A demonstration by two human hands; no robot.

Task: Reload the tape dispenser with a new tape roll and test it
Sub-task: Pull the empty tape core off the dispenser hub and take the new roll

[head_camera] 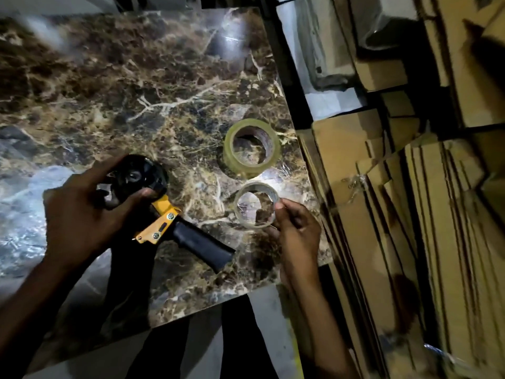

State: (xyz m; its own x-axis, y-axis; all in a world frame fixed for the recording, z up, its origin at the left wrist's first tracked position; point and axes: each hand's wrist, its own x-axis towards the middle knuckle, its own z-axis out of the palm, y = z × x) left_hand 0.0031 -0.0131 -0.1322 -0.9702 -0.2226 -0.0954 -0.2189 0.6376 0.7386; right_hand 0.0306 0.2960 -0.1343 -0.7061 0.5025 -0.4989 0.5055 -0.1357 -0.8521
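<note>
My left hand (82,212) grips the black hub end of a tape dispenser (164,222) with a yellow frame and a black handle that points toward the table's near right corner. My right hand (296,228) pinches an almost used-up tape core (255,207), a thin pale ring, just above the table to the right of the dispenser. A full roll of clear tape (251,150) lies on the brown marbled table (136,91) just beyond the core. The dispenser's hub carries no roll.
Stacks of flattened cardboard boxes (396,214) stand close along the table's right edge. A crinkled clear plastic sheet (19,203) lies on the table at the left. The table's near edge runs just below the dispenser handle.
</note>
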